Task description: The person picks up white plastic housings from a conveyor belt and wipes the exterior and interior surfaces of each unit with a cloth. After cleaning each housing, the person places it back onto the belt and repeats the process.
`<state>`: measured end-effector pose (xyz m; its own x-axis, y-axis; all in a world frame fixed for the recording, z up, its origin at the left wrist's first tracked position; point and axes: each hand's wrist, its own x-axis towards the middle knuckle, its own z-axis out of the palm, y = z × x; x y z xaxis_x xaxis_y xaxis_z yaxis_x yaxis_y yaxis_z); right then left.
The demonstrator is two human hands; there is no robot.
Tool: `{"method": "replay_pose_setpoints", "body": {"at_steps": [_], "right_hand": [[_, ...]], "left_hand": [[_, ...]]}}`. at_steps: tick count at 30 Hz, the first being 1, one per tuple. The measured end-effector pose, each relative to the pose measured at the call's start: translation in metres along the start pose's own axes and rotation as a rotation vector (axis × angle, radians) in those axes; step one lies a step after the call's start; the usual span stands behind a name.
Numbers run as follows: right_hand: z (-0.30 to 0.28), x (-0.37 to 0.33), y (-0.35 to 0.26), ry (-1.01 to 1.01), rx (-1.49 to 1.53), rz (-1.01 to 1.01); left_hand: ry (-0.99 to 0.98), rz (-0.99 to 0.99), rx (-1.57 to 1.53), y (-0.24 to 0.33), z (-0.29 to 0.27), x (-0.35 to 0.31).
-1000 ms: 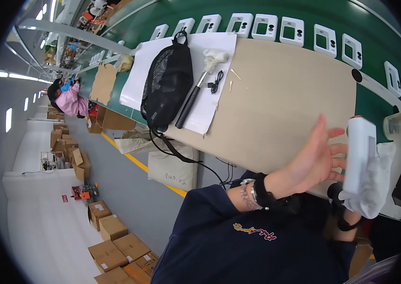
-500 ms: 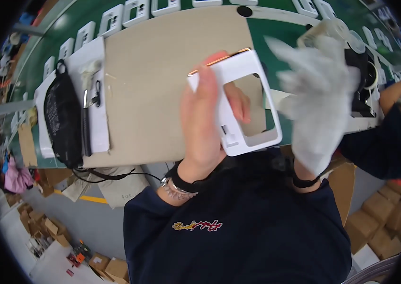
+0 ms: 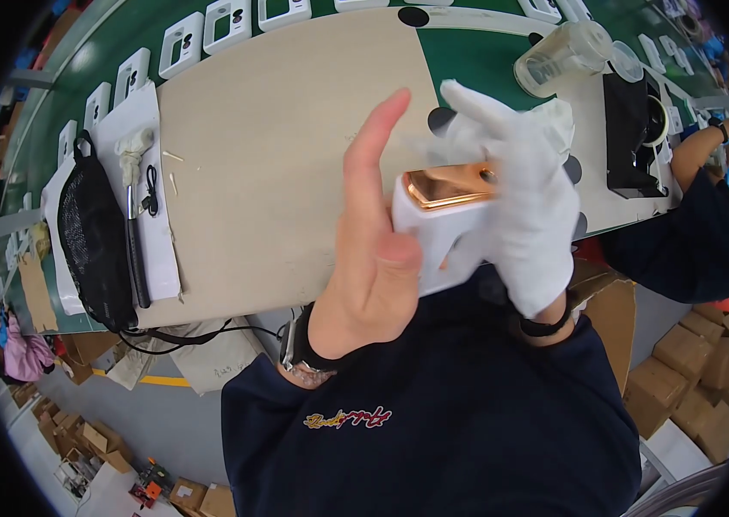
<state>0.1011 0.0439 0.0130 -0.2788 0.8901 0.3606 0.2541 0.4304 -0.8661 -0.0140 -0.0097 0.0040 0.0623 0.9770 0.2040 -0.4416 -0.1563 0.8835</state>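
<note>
My bare left hand [image 3: 369,250] lies along the left side of a white plastic frame-shaped housing [image 3: 420,228]. Its thumb presses on the near side while one finger points up, away from the surface. The housing is tilted so that its shiny copper-coloured end plate [image 3: 450,185], with a dark round hole, faces up. On the right, my right hand [image 3: 528,198] in a white glove closes round the housing, partly smeared by motion. White crumpled cloth [image 3: 558,121] shows beyond the glove; whether the hand holds it is unclear.
A beige mat [image 3: 252,189] covers the green bench. More white housings [image 3: 182,43] line the far edge. At left lie a black mesh pouch [image 3: 93,233] and a black-handled brush [image 3: 136,233]. A clear jar [image 3: 562,60] and black box [image 3: 631,129] stand right, near a co-worker's arm [image 3: 700,159].
The housing has turned so its copper end faces up and its window is hidden. My gloved right hand has come left onto it. The left hand's grip has loosened, one finger now raised.
</note>
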Motion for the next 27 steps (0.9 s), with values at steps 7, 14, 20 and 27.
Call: {"method": "replay_pose_setpoints", "body": {"at_steps": [7,14,20,27], "right_hand": [[-0.018,-0.001,-0.005,-0.42,-0.464,-0.104],[-0.028,-0.026,-0.001,-0.371,0.704,1.03],[-0.003,-0.025,-0.011,0.087,0.491,0.327],[0.001,-0.013,-0.003,-0.031,0.144,0.01]], "left_hand": [[-0.122,0.089,0.583,-0.006,0.002,-0.002],[0.175,-0.308,-0.146,0.01,-0.012,0.0],[0.158,0.003,0.373,-0.016,-0.001,0.005],[0.14,-0.042,0.067,-0.011,0.01,0.013]]}}
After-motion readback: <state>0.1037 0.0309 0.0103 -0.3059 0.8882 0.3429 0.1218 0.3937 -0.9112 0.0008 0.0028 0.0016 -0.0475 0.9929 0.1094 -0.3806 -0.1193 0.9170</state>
